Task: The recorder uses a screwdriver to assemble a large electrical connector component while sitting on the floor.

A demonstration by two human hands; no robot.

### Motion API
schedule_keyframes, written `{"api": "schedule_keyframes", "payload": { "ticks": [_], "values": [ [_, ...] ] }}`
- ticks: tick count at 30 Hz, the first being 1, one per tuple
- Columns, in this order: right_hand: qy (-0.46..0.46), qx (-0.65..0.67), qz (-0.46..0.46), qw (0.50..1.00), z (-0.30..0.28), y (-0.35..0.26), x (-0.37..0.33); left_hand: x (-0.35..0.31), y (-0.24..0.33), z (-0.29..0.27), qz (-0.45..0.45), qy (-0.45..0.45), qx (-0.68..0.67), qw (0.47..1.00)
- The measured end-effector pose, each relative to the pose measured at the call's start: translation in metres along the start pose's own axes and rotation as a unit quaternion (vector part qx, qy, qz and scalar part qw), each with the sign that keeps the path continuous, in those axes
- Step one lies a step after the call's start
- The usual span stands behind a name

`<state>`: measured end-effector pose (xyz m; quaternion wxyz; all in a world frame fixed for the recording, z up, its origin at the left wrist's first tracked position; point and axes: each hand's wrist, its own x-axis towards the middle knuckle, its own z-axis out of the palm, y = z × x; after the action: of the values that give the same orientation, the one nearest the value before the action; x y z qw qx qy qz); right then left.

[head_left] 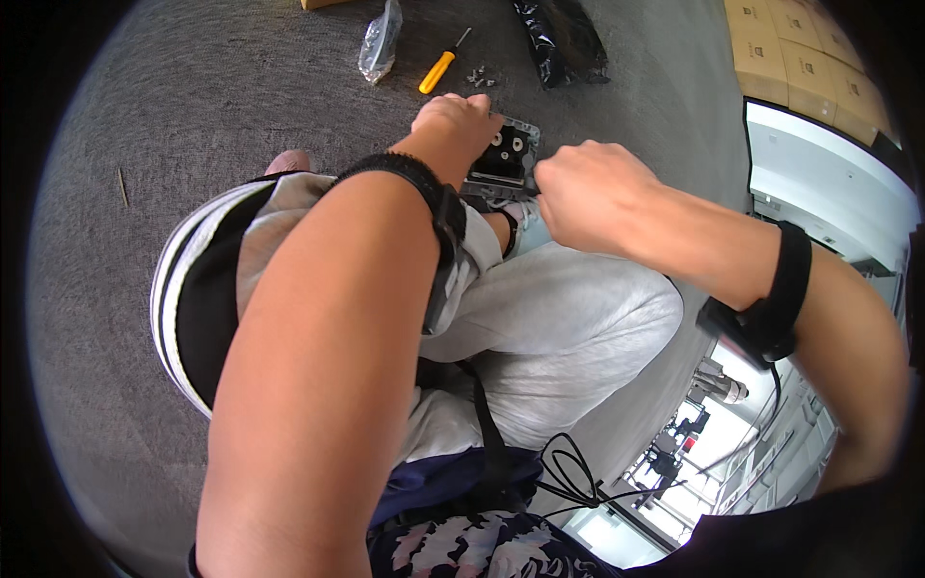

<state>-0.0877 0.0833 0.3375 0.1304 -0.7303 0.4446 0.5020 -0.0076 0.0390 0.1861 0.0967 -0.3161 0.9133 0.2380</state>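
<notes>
A small grey-framed box (507, 144) with a black inside and several pale round parts lies on the floor in front of my crossed legs. At its left edge, my left hand (457, 127) has its fingers curled round the rim, partly covering the box. My right hand (595, 196) is closed like a fist by the box's right edge. Its fingertips are turned away, so what they hold, if anything, is hidden. Just beyond the box lie a screwdriver (438, 72) with a yellow handle and a little heap of small metal screws (479, 77).
A clear plastic bag (381, 43) lies left of the screwdriver, and a black plastic bag (561, 43) to its right. Stacked cardboard boxes (805, 63) stand at the upper right. A thin black cable (578, 482) loops beside my lap. Grey carpet (222, 106) covers the floor.
</notes>
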Motion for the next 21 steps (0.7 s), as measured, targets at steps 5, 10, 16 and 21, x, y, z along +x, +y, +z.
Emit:
{"api": "schedule_keyframes", "payload": {
  "ticks": [5,10,16,21],
  "values": [
    [0.044,0.007,-0.004,0.999,-0.005,-0.016,-0.001,-0.019,-0.014,0.000,-0.021,-0.027,0.007,0.999],
    [0.111,-0.165,-0.083,0.976,0.009,-0.004,-0.002,-0.008,-0.009,0.006,0.009,0.003,0.022,1.000],
    [0.218,-0.152,-0.063,0.962,0.011,-0.010,-0.019,-0.008,-0.015,0.007,0.010,-0.008,0.038,0.999],
    [0.293,0.165,0.031,0.941,0.010,0.022,-0.013,-0.006,-0.017,0.006,0.008,-0.031,0.039,0.999]
  ]
}}
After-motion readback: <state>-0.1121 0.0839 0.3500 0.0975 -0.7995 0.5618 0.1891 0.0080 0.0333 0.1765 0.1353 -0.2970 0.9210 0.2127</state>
